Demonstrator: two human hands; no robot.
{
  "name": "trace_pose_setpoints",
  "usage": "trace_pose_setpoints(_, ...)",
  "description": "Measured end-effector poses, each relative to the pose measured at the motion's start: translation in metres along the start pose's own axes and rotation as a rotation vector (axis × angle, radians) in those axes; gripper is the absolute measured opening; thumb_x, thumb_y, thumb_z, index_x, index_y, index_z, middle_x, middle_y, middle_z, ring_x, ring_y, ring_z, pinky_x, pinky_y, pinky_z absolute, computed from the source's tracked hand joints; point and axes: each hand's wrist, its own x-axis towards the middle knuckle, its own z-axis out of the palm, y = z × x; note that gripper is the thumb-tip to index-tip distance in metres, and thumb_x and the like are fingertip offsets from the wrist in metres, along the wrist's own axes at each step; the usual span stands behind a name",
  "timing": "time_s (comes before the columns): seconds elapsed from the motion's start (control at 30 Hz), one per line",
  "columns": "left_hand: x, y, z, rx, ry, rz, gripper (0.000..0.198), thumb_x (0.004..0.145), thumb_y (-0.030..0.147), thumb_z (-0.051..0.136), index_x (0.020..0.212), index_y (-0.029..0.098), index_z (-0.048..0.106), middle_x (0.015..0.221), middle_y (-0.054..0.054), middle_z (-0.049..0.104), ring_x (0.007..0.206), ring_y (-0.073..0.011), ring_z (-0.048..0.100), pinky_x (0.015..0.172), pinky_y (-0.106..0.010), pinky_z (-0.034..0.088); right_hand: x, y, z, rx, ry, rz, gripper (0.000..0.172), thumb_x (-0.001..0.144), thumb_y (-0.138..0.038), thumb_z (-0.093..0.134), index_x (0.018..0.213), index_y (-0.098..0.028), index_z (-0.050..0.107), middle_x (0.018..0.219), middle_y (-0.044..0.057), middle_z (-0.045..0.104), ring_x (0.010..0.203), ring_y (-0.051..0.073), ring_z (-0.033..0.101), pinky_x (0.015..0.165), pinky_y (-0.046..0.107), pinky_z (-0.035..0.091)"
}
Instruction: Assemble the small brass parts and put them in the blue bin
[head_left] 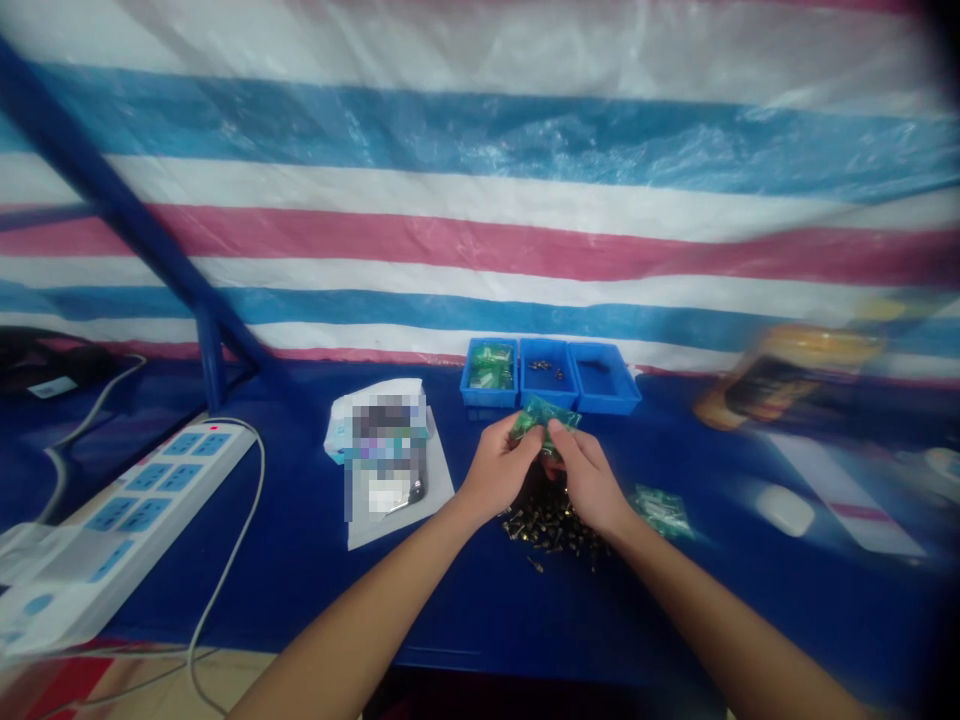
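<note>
The green packet (546,408) is held in the air just beyond the pile of small metal parts (551,530), its longer side seeming to run crosswise, though the thumbs hide part of it. The left hand (499,465) pinches its near left edge and the right hand (591,478) its near right edge, so each grip is clamped on the plastic; the packet lies directly at both sets of fingertips, and neither hand is clearly nearer. What the fingers do underneath cannot be told. Past the pile stand three joined bins: the left bin (488,398) holds green packets, the middle bin (541,387) a few metal parts, the right bin (609,402) nothing that I can make out. Right of the pile lies another packet (663,510), then a white mouse (784,510); left of it, a white sheet (441,490) and, farther off, a power strip (142,535), all on the blue tabletop (300,560).
</note>
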Motion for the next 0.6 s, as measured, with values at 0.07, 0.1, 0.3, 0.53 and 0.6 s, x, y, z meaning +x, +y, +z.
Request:
trace_pose_setpoints(0.07,-0.0004,-0.0012,0.0002,-0.009,0.004,-0.006,0.024,0.09,0.032,0.057,0.074,0.015,0.057,0.06,0.002,0.054,0.052,-0.0093,0.048,0.052,-0.022,0.041,0.0004,0.0006,0.0001,0.005,0.0,0.01,0.051,0.093,-0.059,0.044,0.062,-0.019,0.046,0.057,-0.003,0.043,0.056,0.013,0.04,0.056,0.027,0.032)
trace_pose_setpoints(0.1,-0.0005,-0.0016,0.0003,-0.013,0.006,-0.009,0.023,0.09,0.032,0.057,0.074,0.015,0.057,0.061,0.002,0.055,0.052,-0.0094,0.049,0.052,-0.022,0.041,0.0006,0.0007,0.0002,0.004,0.0,0.01,0.05,0.093,-0.058,0.045,0.062,-0.019,0.047,0.057,-0.003,0.043,0.056,0.013,0.04,0.055,0.027,0.032)
trace_pose_setpoints(0.3,-0.0014,-0.0013,-0.0001,-0.016,0.001,-0.016,0.022,0.089,0.03,0.057,0.073,0.015,0.057,0.062,0.002,0.056,0.053,-0.0094,0.049,0.052,-0.022,0.041,-0.0003,-0.0015,0.0001,0.001,-0.001,-0.009,0.047,0.094,-0.054,0.045,0.064,-0.018,0.052,0.057,-0.002,0.046,0.057,0.014,0.042,0.057,0.027,0.033)
trace_pose_setpoints(0.53,-0.0019,-0.0022,-0.0009,-0.015,-0.01,-0.008,0.023,0.09,0.029,0.057,0.072,0.015,0.055,0.062,0.002,0.053,0.054,-0.009,0.049,0.053,-0.021,0.039,-0.0017,-0.0063,-0.0006,0.011,0.0,0.007,0.044,0.095,-0.048,0.045,0.063,-0.018,0.052,0.059,-0.002,0.048,0.059,0.014,0.044,0.059,0.028,0.034)
trace_pose_setpoints(0.6,-0.0022,-0.0023,-0.0007,-0.018,-0.017,-0.01,0.022,0.09,0.029,0.056,0.074,0.015,0.057,0.064,0.002,0.055,0.055,-0.0091,0.049,0.053,-0.02,0.039,-0.002,-0.0069,0.0003,0.027,0.011,0.014,0.043,0.095,-0.047,0.045,0.063,-0.018,0.052,0.058,-0.002,0.048,0.059,0.014,0.045,0.059,0.028,0.034)
